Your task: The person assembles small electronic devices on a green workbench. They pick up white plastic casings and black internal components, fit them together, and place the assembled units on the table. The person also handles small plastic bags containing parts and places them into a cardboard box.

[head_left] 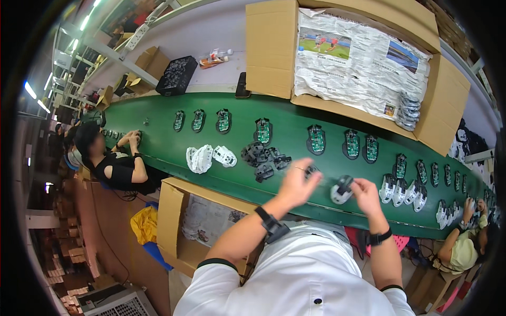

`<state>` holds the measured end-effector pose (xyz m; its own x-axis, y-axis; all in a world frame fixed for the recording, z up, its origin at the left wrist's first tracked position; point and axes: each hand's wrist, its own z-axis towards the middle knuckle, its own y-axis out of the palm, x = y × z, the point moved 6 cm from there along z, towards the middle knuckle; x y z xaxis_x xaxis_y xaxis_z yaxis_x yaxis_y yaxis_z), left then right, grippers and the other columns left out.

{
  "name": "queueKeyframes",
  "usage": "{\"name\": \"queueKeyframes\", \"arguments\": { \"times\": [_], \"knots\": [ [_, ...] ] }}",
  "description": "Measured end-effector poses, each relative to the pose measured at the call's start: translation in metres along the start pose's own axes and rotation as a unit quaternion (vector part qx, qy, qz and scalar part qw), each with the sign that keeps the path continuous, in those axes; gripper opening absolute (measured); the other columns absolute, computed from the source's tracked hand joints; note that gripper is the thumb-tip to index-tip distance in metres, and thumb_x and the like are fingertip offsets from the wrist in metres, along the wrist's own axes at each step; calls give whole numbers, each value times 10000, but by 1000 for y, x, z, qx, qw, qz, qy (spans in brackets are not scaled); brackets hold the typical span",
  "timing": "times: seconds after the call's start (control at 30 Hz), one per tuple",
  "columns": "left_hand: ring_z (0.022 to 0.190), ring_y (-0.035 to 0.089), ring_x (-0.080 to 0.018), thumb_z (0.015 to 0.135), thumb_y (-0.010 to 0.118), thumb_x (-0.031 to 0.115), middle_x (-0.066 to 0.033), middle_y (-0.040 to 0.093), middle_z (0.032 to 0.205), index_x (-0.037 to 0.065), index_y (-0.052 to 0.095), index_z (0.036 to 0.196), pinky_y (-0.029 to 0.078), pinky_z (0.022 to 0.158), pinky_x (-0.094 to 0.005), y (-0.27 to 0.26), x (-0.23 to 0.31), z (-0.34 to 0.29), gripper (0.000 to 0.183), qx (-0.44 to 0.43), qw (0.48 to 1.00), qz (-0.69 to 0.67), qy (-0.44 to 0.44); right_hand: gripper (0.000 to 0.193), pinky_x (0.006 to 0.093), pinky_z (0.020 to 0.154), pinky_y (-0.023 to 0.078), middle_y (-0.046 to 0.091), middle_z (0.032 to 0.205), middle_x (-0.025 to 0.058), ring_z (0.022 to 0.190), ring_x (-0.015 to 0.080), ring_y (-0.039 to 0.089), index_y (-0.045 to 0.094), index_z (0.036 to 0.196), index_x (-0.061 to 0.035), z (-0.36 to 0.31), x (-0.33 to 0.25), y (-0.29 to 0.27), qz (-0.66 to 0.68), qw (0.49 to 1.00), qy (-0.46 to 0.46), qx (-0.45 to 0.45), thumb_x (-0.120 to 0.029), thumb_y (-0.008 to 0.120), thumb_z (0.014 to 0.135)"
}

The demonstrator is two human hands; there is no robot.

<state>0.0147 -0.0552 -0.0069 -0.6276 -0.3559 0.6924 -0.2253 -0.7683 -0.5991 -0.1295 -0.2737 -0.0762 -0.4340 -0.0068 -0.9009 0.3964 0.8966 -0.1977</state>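
In my right hand [366, 196], closed at its edge, is a white and black computer mouse top shell [341, 190], held over the near side of the green bench. My left hand [297, 184] is raised beside it, its fingers bent around a small dark part [312, 170], blurred by motion. Left of that hand lies a heap of black plastic mouse parts [258, 154]. Farther left are white mouse shells [200, 159]. Beyond my hands, black mouse bases with green circuit boards [316, 139] stand in a spaced row along the bench.
An open carton lined with newspaper [363, 73] sits at the bench's far side. Another carton [171, 216] stands below the near edge. More white shells [400, 190] lie to my right. Co-workers sit at the left [124, 163] and right [464, 239]. A black crate [177, 75] rests on the back ledge.
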Motion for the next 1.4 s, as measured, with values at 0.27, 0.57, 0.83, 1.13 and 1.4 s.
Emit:
{"name": "queueKeyframes", "arguments": {
  "times": [0.27,0.57,0.83,1.13,1.4],
  "knots": [
    [1072,631,-382,826,662,628,-271,667,1177,-70,667,1152,482,971,-478,-166,-262,-61,770,248,737,214,-591,452,438,1058,461,606,1317,166,1232,354,560,625,1232,-62,22,-47,59,-353,881,-314,31,-87,719,791],
    [1130,626,-406,752,783,521,-266,672,1177,-14,623,1254,476,994,-470,-157,-258,-17,751,123,874,207,-422,641,441,1068,462,408,1522,160,1347,351,425,475,1423,-18,34,-13,149,-570,761,-268,-155,-113,651,815],
    [1017,690,-198,808,811,86,-148,698,1166,-72,546,1312,549,887,-341,-125,-165,1,591,131,896,-239,-351,755,437,1014,501,454,1459,139,1294,329,456,491,1408,-22,24,-4,120,-523,800,-266,-125,-275,799,767],
    [827,745,-204,790,777,133,-187,748,970,-73,631,1231,579,749,-314,-83,44,-3,508,-35,979,-171,-106,682,417,979,501,616,1321,193,1170,345,611,573,1334,9,-50,-136,63,-98,920,-378,-23,-232,835,753],
    [808,728,-207,787,774,127,-186,737,982,-78,650,1200,569,742,-306,-61,84,-1,477,-54,986,-159,-7,651,446,1008,499,622,1316,219,1185,379,618,610,1294,36,-92,-161,50,-135,867,-479,-19,-182,855,733]
  ]
}}
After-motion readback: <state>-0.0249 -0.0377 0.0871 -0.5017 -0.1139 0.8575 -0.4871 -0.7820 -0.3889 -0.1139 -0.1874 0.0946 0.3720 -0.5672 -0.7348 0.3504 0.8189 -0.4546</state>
